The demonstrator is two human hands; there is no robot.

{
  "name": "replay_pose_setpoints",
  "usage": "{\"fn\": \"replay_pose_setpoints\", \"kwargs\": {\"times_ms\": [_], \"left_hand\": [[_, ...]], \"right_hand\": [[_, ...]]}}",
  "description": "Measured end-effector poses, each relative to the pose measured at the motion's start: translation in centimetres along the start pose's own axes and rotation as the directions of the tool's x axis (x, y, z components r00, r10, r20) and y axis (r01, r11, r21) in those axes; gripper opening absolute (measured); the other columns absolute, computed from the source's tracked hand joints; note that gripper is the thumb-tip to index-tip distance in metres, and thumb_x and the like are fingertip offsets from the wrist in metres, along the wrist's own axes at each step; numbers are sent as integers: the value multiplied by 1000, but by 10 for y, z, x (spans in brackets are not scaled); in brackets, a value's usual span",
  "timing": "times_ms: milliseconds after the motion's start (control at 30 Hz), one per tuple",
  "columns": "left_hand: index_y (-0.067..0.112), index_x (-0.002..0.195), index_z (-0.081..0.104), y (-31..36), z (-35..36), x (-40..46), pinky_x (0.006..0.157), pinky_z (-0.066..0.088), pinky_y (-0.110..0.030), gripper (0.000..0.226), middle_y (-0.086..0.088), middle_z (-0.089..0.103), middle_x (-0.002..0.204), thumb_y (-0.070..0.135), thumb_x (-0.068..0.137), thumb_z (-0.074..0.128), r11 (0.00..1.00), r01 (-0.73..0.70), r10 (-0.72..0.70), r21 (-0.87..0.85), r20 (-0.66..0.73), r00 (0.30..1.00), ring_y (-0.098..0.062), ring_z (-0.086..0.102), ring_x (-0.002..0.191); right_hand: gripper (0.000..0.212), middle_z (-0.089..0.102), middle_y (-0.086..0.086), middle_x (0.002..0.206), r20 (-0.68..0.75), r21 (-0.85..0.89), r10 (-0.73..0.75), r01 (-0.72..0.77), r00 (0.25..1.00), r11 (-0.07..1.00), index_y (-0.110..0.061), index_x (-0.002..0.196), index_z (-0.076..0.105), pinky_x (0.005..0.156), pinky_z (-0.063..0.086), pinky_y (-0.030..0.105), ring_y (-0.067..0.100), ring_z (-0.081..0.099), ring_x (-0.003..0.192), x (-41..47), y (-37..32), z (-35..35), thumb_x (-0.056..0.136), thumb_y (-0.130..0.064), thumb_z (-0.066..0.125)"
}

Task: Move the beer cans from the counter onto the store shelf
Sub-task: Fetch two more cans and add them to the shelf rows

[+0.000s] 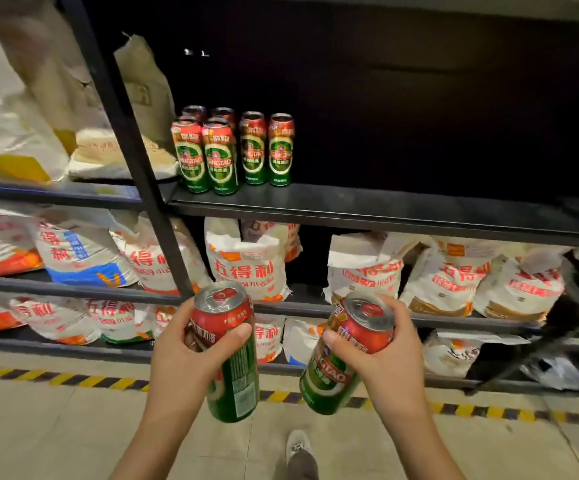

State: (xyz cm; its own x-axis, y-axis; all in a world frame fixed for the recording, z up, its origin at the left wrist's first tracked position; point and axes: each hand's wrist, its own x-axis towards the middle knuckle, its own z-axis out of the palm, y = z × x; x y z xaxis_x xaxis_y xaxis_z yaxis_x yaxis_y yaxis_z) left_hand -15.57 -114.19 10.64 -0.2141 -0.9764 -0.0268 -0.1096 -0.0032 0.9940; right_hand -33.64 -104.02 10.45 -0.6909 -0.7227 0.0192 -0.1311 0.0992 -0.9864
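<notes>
Gripping one beer can each, the left hand (191, 355) and right hand (381, 355) carry them low in the frame, bound for bare shelf (402, 206) beside the shelved cans (236, 150) at center.

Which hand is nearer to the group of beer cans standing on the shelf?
Left. The left hand is almost directly below the group of beer cans. The right hand is lower and further to the right. Each grips one can.

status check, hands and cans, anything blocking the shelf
Left hand grips a beer can; right hand grips another. Cans on shelf stand at its left end. Space to their right open.
</notes>
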Motion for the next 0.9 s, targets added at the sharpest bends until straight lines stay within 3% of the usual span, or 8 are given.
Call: {"fn": "replay_pose_setpoints", "kwargs": {"times_ms": [100,167,300,467,600,733,900], "left_hand": [[43,95,54,9,16,43,65,43,-16,45,13,65,94,14,70,77,1000,-12,12,-11,-18,1000,1,61,84],[43,94,54,19,29,73,64,43,-15,43,12,65,92,15,70,77,1000,-24,24,-5,-22,999,5,62,80],[37,98,59,35,50,126,63,46,-13,39,14,69,88,18,69,77,996,-86,86,-10,-26,996,6,63,79],[31,105,62,44,65,187,68,48,-17,50,11,70,92,24,61,86,993,-119,118,-26,-55,992,0,65,82],[32,103,61,53,70,230,62,47,-6,44,12,70,89,16,66,80,988,-151,150,-37,-42,988,5,64,81],[38,106,61,58,68,274,68,49,-10,57,16,69,97,37,52,78,985,-166,166,-56,8,986,1,64,89],[39,106,60,62,65,318,72,49,-10,56,24,67,100,36,53,77,976,-213,216,-48,88,972,3,63,93]], "right_hand": [[59,57,-19,99,41,4,-21,21,999,1000,-40,97,47,61,46,12,1,58,91,50,-7,11,59,-18,86],[60,58,-16,102,54,9,-42,42,998,999,-38,100,48,65,47,13,4,58,94,84,-13,16,59,-19,87],[60,60,-17,98,88,11,-129,129,988,992,-36,101,50,61,50,11,-3,60,90,146,-22,26,57,-20,88],[62,59,-15,102,116,-8,-198,200,973,980,-32,107,50,66,49,8,-6,58,92,212,-29,45,59,-20,87],[61,60,-14,101,84,-2,-235,236,968,972,-33,105,51,68,50,10,-5,59,92,252,-34,69,57,-22,87],[61,60,-17,102,24,-22,-284,284,959,959,-35,103,49,73,51,12,-2,60,95,286,-36,99,58,-23,87],[61,59,-17,104,-72,-38,-295,293,953,955,-37,104,47,75,53,18,-2,60,95,318,-40,133,58,-28,87]]}}
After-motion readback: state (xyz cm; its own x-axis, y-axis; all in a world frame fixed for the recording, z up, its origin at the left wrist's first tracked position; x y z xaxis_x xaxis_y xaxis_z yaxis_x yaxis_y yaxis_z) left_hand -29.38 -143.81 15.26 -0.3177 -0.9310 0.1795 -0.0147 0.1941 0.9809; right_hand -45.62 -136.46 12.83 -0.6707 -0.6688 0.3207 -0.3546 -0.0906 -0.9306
